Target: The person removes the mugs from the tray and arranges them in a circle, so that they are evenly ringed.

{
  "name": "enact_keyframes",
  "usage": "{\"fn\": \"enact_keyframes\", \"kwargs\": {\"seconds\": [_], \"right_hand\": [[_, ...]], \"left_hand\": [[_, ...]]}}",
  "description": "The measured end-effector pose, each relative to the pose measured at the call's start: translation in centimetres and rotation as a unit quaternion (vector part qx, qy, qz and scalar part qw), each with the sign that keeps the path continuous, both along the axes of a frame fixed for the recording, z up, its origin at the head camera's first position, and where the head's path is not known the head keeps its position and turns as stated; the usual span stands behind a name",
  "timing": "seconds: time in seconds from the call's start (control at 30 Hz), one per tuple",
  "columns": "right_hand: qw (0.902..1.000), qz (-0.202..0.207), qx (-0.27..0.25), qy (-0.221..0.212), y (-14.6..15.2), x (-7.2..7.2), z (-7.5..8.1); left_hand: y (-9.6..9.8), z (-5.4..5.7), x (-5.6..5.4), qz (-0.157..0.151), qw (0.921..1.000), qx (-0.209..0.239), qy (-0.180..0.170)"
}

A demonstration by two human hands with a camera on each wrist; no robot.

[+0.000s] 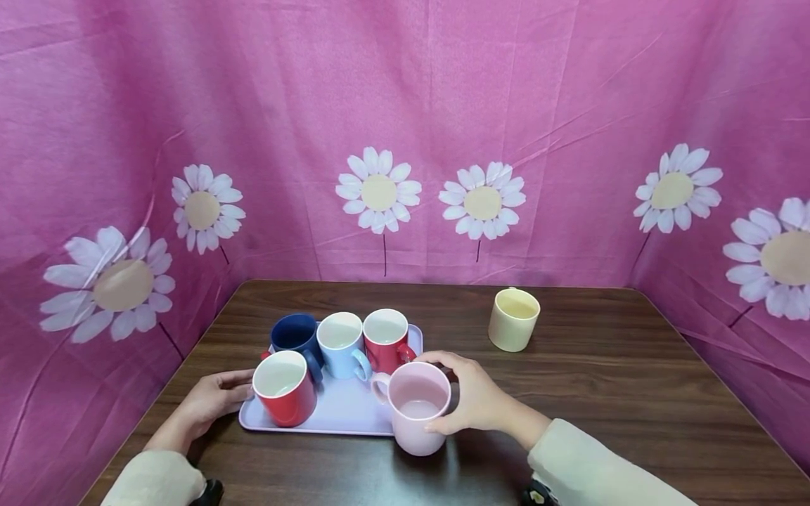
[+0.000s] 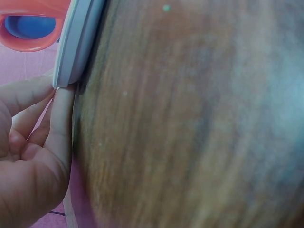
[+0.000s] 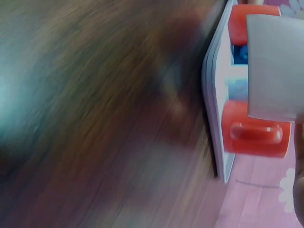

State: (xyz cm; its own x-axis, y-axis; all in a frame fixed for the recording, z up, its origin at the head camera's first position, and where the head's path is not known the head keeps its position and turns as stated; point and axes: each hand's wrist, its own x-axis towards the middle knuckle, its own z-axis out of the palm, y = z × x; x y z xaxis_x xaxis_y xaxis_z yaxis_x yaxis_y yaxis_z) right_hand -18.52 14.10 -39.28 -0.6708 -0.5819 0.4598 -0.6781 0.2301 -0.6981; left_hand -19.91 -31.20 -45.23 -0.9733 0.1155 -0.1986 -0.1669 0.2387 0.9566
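Note:
My right hand (image 1: 471, 397) grips a pink mug (image 1: 414, 429) by its body, thumb on the near side and fingers round the far side. The mug's handle points left, and it overlaps the front right corner of the lilac tray (image 1: 348, 414). In the right wrist view the pink mug (image 3: 275, 66) looks raised off the table. My left hand (image 1: 215, 400) pinches the tray's left edge (image 2: 78, 42). On the tray stand a red mug (image 1: 287, 400) at front left, and behind it a dark blue mug (image 1: 292, 330), a light blue mug (image 1: 338, 351) and another red mug (image 1: 382, 351).
A pale yellow mug (image 1: 511, 327) stands apart on the dark wooden table (image 1: 601, 365), at the back right. A pink cloth (image 1: 430, 105) printed with white daisies hangs behind the table and along both sides.

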Motion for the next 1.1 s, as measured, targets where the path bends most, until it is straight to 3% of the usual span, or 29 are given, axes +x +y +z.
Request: {"fn": "enact_keyframes", "kwargs": {"seconds": [0.4, 0.77, 1.1], "right_hand": [[0.9996, -0.025, 0.009, 0.013, 5.6, 0.2, -0.1], [0.9931, -0.11, 0.026, 0.031, 10.5, 0.7, 0.2], [0.986, -0.161, 0.025, 0.035, 14.3, 1.2, -0.9]], "left_hand": [[0.0, 0.1, 0.2, -0.001, 1.0, 0.004, -0.002], [0.1, 0.5, 0.2, 0.001, 1.0, 0.0, -0.002], [0.1, 0.4, 0.2, 0.001, 1.0, 0.0, -0.003]]}}
